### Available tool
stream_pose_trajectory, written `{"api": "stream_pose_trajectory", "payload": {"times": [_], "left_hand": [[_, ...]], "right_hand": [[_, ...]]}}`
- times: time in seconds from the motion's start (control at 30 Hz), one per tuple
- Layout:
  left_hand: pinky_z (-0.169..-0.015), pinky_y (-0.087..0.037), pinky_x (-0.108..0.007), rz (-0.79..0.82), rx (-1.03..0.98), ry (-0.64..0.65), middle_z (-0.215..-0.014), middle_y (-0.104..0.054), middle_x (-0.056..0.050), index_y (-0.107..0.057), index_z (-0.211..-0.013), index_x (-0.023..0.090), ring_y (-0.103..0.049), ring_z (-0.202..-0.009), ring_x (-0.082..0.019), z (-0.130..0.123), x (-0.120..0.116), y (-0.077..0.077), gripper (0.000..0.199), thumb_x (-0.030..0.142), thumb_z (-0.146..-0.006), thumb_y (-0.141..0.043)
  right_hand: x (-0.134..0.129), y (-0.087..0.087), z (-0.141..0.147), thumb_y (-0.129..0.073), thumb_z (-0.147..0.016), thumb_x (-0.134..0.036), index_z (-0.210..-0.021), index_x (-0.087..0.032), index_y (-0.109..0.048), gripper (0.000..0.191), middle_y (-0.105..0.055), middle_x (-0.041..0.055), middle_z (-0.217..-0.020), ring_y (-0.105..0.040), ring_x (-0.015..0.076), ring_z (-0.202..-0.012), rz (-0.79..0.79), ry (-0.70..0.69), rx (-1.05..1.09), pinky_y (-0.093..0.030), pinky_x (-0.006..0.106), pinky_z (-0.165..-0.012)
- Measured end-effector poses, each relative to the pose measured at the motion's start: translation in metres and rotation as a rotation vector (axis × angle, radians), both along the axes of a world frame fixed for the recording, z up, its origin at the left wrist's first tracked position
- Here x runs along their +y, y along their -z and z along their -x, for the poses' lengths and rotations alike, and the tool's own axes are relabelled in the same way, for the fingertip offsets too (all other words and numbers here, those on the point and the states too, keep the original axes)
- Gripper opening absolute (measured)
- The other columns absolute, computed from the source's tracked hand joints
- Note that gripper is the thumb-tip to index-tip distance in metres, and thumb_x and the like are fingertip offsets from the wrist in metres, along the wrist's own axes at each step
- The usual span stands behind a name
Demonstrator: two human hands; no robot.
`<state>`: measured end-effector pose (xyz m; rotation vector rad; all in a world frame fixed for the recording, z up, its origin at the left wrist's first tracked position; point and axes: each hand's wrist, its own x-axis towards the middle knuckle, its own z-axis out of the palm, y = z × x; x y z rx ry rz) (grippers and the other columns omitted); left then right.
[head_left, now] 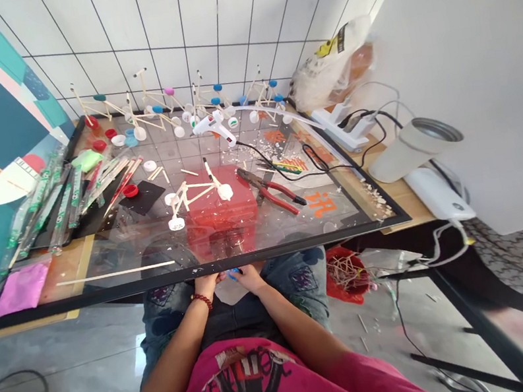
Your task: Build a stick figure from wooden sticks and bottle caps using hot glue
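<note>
Both my hands are low over my lap, just in front of the table edge, with the fingertips partly under it. My right hand (251, 279) is closed on a small blue object (233, 273), whose kind I cannot make out. My left hand (206, 285), with a red bead bracelet at the wrist, is closed beside it; what its fingers hold is hidden. On the glass beyond stands a small tricycle model (196, 190) of pale sticks with white bottle-cap wheels. Right of it lie red-handled pliers (271, 191). A single thin stick (115, 273) lies at the left front.
Finished-looking stick models (157, 110) line the back wall. A white glue gun (214, 125) lies before them, its cord trailing right to a power strip (343, 129). Packaged sticks (54, 197) heap at left. A red bin (348, 275) of scraps sits below right.
</note>
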<state>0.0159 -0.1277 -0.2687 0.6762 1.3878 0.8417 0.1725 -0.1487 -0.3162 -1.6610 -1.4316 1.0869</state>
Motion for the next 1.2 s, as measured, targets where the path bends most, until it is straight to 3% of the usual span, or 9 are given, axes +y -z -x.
{"api": "stream_pose_trajectory", "payload": {"times": [0.1,0.2,0.33,0.5,0.7,0.87,1.03,1.2], "left_hand": [[-0.065,-0.057,-0.027,0.011,-0.049,-0.03,-0.073,-0.073,-0.003,-0.071,-0.079,0.012,-0.067,-0.065,-0.014,0.001,-0.002,-0.001,0.032,0.033,-0.065,-0.091],[-0.066,-0.057,-0.027,0.021,-0.105,-0.025,-0.078,-0.077,-0.006,-0.074,-0.076,0.014,-0.071,-0.074,-0.018,0.0,-0.003,-0.006,0.04,0.031,-0.049,-0.096],[-0.068,-0.06,-0.033,0.057,-0.205,0.004,-0.09,-0.079,-0.009,-0.075,-0.083,0.014,-0.073,-0.078,-0.021,-0.003,-0.003,-0.014,0.043,0.034,-0.05,-0.095],[-0.07,-0.062,-0.034,0.056,-0.268,-0.036,-0.087,-0.078,-0.008,-0.074,-0.091,0.015,-0.073,-0.078,-0.021,-0.002,0.0,-0.018,0.043,0.03,-0.055,-0.093],[-0.078,-0.062,-0.032,0.005,-0.277,-0.118,-0.088,-0.078,-0.005,-0.073,-0.094,0.016,-0.073,-0.087,-0.02,-0.001,0.003,-0.02,0.04,0.03,-0.061,-0.09],[-0.08,-0.062,-0.036,0.011,-0.315,-0.071,-0.093,-0.079,-0.007,-0.073,-0.095,0.015,-0.074,-0.092,-0.024,-0.004,-0.001,-0.023,0.045,0.027,-0.056,-0.092],[-0.082,-0.061,-0.038,0.027,-0.305,-0.056,-0.092,-0.079,-0.01,-0.074,-0.092,0.014,-0.074,-0.092,-0.025,-0.005,-0.003,-0.024,0.045,0.035,-0.057,-0.092],[-0.084,-0.06,-0.038,0.027,-0.245,-0.078,-0.085,-0.078,-0.007,-0.075,-0.088,0.014,-0.073,-0.092,-0.024,-0.005,-0.004,-0.018,0.047,0.031,-0.049,-0.095]], "right_hand": [[-0.001,0.0,0.0,-0.069,-0.072,-0.023,-0.081,-0.019,-0.074,0.011,-0.077,0.0018,-0.078,-0.069,0.0187,-0.071,0.047,0.032,0.039,-0.057,0.031,-0.073],[-0.001,-0.002,0.0,-0.069,-0.072,-0.026,-0.079,-0.02,-0.074,0.011,-0.076,0.0004,-0.075,-0.069,0.0179,-0.07,0.078,0.063,0.08,-0.058,0.03,-0.07],[0.001,-0.006,0.0,-0.069,-0.075,-0.031,-0.076,-0.019,-0.073,0.013,-0.075,0.0006,-0.072,-0.069,0.0185,-0.071,0.081,0.103,0.119,-0.058,0.031,-0.069],[0.002,-0.014,0.001,-0.072,-0.075,-0.04,-0.081,-0.018,-0.073,0.024,-0.075,0.0053,-0.076,-0.07,0.0216,-0.073,0.05,0.119,0.134,-0.058,0.033,-0.069],[-0.004,-0.02,0.004,-0.077,-0.072,-0.044,-0.083,-0.02,-0.072,0.027,-0.074,0.0055,-0.083,-0.069,0.0236,-0.09,-0.045,0.13,0.103,-0.057,0.035,-0.086],[-0.004,-0.017,0.004,-0.076,-0.07,-0.042,-0.071,-0.02,-0.068,0.024,-0.067,0.002,-0.065,-0.061,0.0178,-0.063,-0.041,0.122,0.071,-0.054,0.03,-0.066],[-0.003,-0.016,0.005,-0.069,-0.075,-0.034,-0.072,-0.019,-0.07,0.016,-0.072,0.0028,-0.071,-0.062,0.0156,-0.063,-0.032,0.091,0.085,-0.052,0.026,-0.064],[-0.003,-0.017,0.005,-0.062,-0.074,-0.027,-0.06,-0.02,-0.064,0.015,-0.065,-0.0012,-0.058,-0.058,0.0142,-0.057,-0.021,0.06,0.083,-0.047,0.024,-0.06]]}}
